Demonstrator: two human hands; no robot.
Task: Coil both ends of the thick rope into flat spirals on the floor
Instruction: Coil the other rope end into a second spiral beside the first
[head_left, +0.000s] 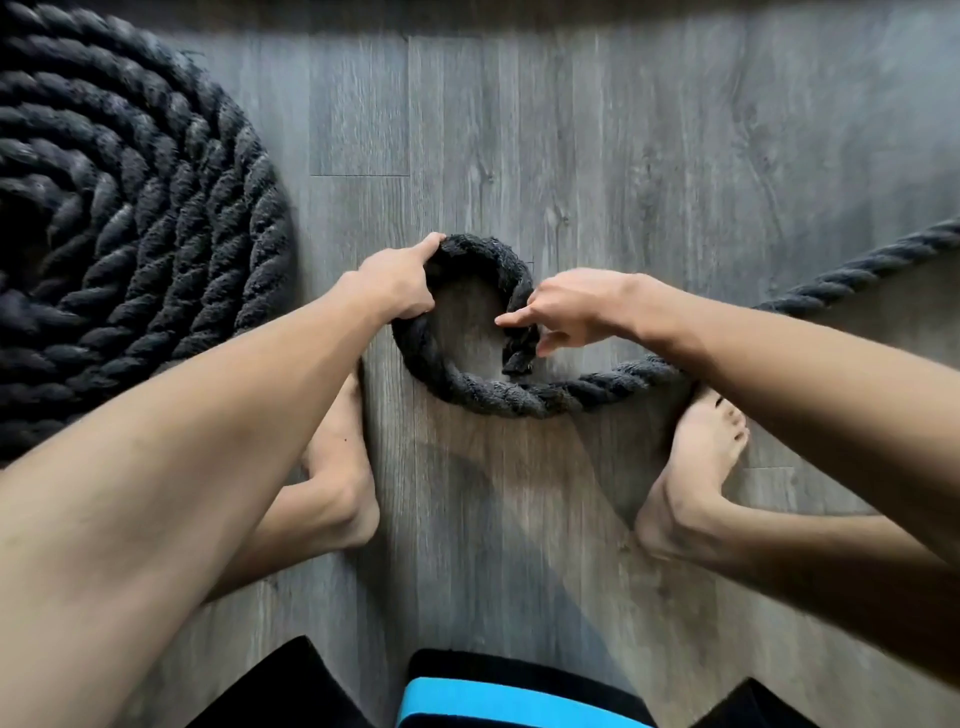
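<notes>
A thick black twisted rope (519, 400) lies on the grey wood floor, curled into one small open loop in front of me. Its frayed end (519, 358) points down inside the loop on the right. My left hand (400, 283) grips the upper left of the loop, fingers curled over the rope. My right hand (566, 306) pinches the rope just above its end, index finger stretched out to the left. From the loop the rope runs off to the right edge (857, 265). A large finished flat spiral (130, 234) of the same rope fills the left side.
My bare left foot (343, 467) and right foot (691, 467) stand on the grey plank floor (571, 130) on either side of the loop. Dark shorts with a blue band (498, 701) show at the bottom. Open floor stretches beyond the loop.
</notes>
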